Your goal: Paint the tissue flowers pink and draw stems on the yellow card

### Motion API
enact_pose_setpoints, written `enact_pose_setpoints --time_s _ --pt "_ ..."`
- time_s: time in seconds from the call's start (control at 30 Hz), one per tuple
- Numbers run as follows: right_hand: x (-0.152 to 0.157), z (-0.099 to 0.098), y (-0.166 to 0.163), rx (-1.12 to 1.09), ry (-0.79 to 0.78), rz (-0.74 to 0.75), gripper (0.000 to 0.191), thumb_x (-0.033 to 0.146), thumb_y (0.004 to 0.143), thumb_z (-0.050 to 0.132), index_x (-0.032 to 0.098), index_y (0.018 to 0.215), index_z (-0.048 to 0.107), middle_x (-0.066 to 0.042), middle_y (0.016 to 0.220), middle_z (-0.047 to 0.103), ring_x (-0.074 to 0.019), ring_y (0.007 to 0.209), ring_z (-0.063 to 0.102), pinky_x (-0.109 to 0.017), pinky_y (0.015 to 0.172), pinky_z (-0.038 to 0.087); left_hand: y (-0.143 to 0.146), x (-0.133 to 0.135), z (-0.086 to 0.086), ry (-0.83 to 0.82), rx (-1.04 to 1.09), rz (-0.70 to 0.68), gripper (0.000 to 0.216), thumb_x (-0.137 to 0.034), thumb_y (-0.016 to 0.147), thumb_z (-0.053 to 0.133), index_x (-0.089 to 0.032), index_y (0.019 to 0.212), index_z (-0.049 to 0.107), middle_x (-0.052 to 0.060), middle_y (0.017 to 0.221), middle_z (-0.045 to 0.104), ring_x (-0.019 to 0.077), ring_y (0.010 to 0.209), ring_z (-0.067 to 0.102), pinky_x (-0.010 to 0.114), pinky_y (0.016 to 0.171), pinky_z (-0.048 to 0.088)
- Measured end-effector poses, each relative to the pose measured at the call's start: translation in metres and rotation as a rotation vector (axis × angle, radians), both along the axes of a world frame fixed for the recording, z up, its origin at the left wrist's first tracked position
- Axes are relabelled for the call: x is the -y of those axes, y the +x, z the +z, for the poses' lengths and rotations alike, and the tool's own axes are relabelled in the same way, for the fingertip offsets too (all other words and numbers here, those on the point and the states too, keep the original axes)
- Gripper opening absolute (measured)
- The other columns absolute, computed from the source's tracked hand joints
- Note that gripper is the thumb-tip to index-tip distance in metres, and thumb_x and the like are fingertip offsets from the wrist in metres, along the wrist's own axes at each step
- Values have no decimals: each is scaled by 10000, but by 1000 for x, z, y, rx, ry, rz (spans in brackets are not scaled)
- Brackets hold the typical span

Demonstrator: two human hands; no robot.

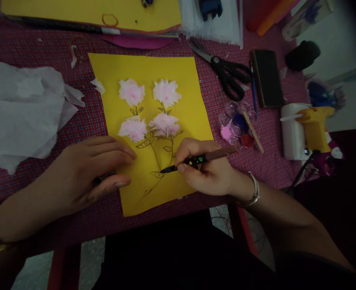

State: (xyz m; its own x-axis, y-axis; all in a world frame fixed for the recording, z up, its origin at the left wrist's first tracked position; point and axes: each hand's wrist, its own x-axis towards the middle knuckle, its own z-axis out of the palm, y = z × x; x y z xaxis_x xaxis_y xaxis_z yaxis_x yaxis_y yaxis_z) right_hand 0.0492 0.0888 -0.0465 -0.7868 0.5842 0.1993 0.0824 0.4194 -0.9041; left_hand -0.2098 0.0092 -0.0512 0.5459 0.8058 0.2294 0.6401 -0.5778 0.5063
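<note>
A yellow sheet of paper (184,68) lies before me with pink-white paper flowers (132,92) on it and dark drawn stems and leaves (167,149) below them. My right hand (208,173) grips a marker (198,160) with a dark, spotted front and a brownish rear. Its tip touches the sheet beside a drawn leaf (156,174) near the lower stem. Across the sheet's left edge rests my left hand (102,165), fingers stretched out. A short dark piece like a pen cap (104,177) sits between its thumb and forefinger, partly hidden.
White tissue paper (21,117) lies at left. Black-handled scissors (226,68), a dark phone (267,78) and a clear paint palette (227,110) with a wooden stick (252,131) are at right. Beyond these stands a white and yellow container (295,133). Yellow sheets (69,14) are stacked at the back.
</note>
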Motion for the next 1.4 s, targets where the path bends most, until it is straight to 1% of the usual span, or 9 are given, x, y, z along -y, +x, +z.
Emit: enact_pose_setpoints --time_s 0.17,0.4,0.5,0.7,1.0,1.07,1.13,1.27,1.4 --pt "-1 1 2 10 4 12 127 83 765 521 197 721 486 25 677 531 -86 573 487 -223 507 374 0 0 -1 -13 4 9 267 -370 998 412 -192 1048 604 83 1072 706 192 1023 657 309 896 509" --pt "-3 0 4 -63 -20 -58 111 90 770 535 188 723 512 20 677 541 -93 598 504 -226 525 393 0 0 2 -4 11 0 287 -385 999 418 -179 1012 617 82 1043 715 183 999 666 294 888 509" --pt "-1 0 3 -33 -8 -52 102 95 769 536 189 733 522 21 675 551 -91 580 499 -226 517 389 2 0 4 2 -13 -2 309 -395 1006 410 -164 1008 615 89 1038 712 182 994 662 294 870 513" --pt "3 -1 -1 -6 -17 -20 87 109 807 550 191 780 536 20 689 573 -94 596 525 -226 540 416 5 -1 6 -17 -16 13 298 -403 1008 398 -191 1004 607 69 1015 711 186 954 662 301 800 525" --pt "4 -5 -4 -4 -40 19 92 96 815 545 188 807 541 31 715 550 -86 625 501 -227 557 387 6 -1 5 -11 -31 0 312 -426 1008 393 -186 1010 592 68 1003 700 185 927 652 317 804 521" --pt "4 -3 -2 -26 -65 -3 93 96 802 562 187 787 545 30 711 548 -89 622 501 -230 556 389 5 0 4 -13 -30 -4 304 -428 1005 401 -189 1010 590 69 1001 697 189 929 650 321 804 521" --pt "2 -1 1 -125 -122 -69 92 112 811 581 183 765 547 34 697 537 -86 596 489 -228 543 385 3 2 2 6 -8 2 276 -402 1005 411 -193 998 590 66 990 697 181 923 652 306 797 521" --pt "-5 1 7 -288 -313 -195 77 154 868 588 173 795 571 51 646 513 -67 519 445 -203 477 338 -7 7 4 83 85 125 223 -310 999 408 -204 1014 604 46 992 700 156 948 655 260 820 512" --pt "-17 0 9 -322 -438 -254 123 244 925 570 171 826 577 77 548 469 -60 457 426 -191 446 311 -11 5 7 7 58 373 227 -246 973 439 -200 1096 624 20 966 712 132 845 658 237 742 499"
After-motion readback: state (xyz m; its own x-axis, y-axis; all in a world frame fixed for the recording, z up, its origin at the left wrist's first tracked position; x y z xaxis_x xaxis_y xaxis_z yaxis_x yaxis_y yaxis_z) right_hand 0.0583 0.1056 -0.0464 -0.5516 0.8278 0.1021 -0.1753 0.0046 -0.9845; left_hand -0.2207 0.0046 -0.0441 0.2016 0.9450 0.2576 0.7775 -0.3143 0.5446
